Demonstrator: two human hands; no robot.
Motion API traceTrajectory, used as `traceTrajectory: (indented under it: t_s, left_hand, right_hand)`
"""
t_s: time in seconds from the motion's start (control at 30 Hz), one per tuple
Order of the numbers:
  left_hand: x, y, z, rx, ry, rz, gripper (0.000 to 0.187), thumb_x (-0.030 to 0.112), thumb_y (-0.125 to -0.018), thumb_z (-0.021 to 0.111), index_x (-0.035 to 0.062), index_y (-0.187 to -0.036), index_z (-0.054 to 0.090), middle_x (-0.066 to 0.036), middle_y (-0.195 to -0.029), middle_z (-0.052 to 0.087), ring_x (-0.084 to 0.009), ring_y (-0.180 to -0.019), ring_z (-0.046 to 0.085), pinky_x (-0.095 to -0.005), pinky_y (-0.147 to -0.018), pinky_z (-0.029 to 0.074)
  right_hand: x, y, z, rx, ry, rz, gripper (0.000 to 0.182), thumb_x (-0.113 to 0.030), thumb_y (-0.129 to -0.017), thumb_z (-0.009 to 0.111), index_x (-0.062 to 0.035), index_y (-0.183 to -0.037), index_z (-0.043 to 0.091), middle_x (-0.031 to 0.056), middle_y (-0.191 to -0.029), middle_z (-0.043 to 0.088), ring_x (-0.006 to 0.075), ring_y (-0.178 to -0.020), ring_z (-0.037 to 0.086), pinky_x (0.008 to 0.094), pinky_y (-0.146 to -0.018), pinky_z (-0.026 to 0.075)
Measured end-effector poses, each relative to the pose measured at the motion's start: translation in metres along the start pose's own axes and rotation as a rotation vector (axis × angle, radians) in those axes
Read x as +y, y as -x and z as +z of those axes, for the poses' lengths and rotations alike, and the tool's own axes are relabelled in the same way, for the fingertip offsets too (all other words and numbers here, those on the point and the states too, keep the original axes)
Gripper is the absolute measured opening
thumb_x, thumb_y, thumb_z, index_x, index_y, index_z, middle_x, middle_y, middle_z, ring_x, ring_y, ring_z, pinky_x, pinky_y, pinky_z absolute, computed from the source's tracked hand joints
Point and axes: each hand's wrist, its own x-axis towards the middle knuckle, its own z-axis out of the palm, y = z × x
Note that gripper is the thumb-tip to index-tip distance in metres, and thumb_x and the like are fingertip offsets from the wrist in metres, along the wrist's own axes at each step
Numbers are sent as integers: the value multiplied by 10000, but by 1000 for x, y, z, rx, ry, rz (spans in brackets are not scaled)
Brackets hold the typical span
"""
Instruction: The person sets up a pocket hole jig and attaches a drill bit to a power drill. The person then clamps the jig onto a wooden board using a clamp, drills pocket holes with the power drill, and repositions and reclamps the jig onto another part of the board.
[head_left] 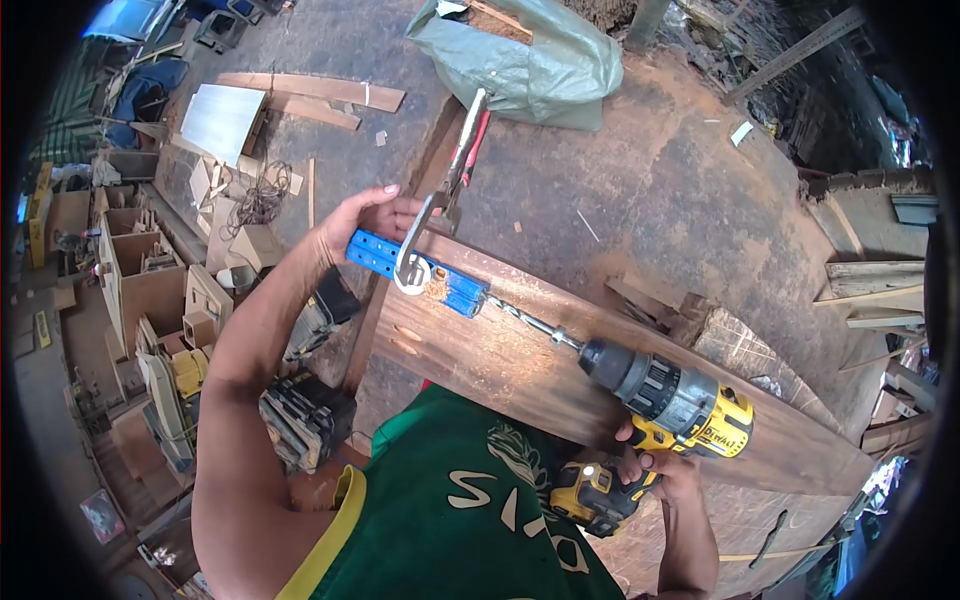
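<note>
A wooden board [520, 375] lies slantwise in front of me, with wood shavings and two oval slots on its surface. On its far edge sits a blue drilling jig [465, 294], held by a metal locking clamp [436, 200] with red on its handle. My left hand [372, 218] is at the jig's left end and the board's edge, its fingers partly behind them. My right hand [655, 468] grips the handle of a yellow and black drill [668, 395]. The drill's long bit [530, 322] points at the right end of the jig.
A green plastic sack [530, 70] lies at the top. Wood strips [310, 98] and a white panel [222, 122] are at upper left. Wooden boxes [140, 270] and black tool cases [308, 415] stand at left. A rough wood block [745, 355] lies beyond the board.
</note>
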Motion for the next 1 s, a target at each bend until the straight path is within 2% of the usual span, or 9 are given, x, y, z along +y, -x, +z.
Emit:
traceTrajectory:
  t_s: [0.17,0.23,0.27,0.4,0.57,0.67,0.8,1.0]
  left_hand:
    - [-2,0,-7,21,0,-15,747,546,-940,476,-77,-1350,501,-241,-1307,581,-270,-1075,643,-384,-975,504]
    - [-1,-2,-11,-10,-21,-46,806,543,-916,480,-116,-1379,431,-286,-1357,512,-344,-1211,575,-425,-1051,468]
    - [-1,-3,-10,-17,-16,-52,806,543,-916,480,-116,-1379,431,-286,-1357,512,-344,-1211,575,-425,-1051,468]
    - [-1,-1,-12,12,-17,-48,770,538,-919,484,-102,-1347,476,-242,-1277,579,-296,-1115,617,-396,-988,505]
    - [-1,-2,-11,40,-66,-93,648,481,-928,523,-41,-1311,534,-180,-1210,625,-233,-1019,632,-369,-905,525]
    - [2,-2,-5,12,-104,-40,618,477,-946,533,-40,-1282,572,-200,-1129,666,-244,-974,675,-347,-884,550]
    - [3,-2,-7,58,-151,-26,624,471,-944,547,-40,-1302,559,-193,-1235,624,-241,-1033,647,-347,-922,541]
    - [7,-5,-9,85,-172,-83,628,466,-938,564,-33,-1319,544,-185,-1273,605,-235,-1076,620,-356,-945,527]
  right_hand:
    - [-3,-12,4,-1,93,59,372,-6,-791,647,65,-1132,516,124,-966,563,185,-642,581,363,-636,533]
    - [-2,-16,7,-20,118,98,362,0,-793,643,59,-1127,517,121,-969,564,184,-650,584,365,-645,530]
    - [0,-18,11,-44,133,130,352,7,-796,640,53,-1123,518,117,-972,565,182,-659,586,367,-653,527]
    - [5,-30,22,-5,156,125,303,32,-797,621,30,-1090,541,91,-913,566,179,-677,592,361,-663,520]
    - [6,-35,29,40,158,137,308,-75,-805,697,25,-1056,550,92,-837,559,182,-643,582,352,-642,501]
    - [9,-36,24,12,100,143,253,2,-820,675,6,-1057,585,72,-871,609,173,-684,618,332,-649,533]
    - [7,-40,38,47,76,125,278,-24,-810,693,13,-1063,586,82,-865,615,177,-671,625,332,-647,539]
    - [10,-45,43,37,57,100,277,-25,-822,670,20,-1079,576,98,-894,614,190,-669,619,342,-647,537]
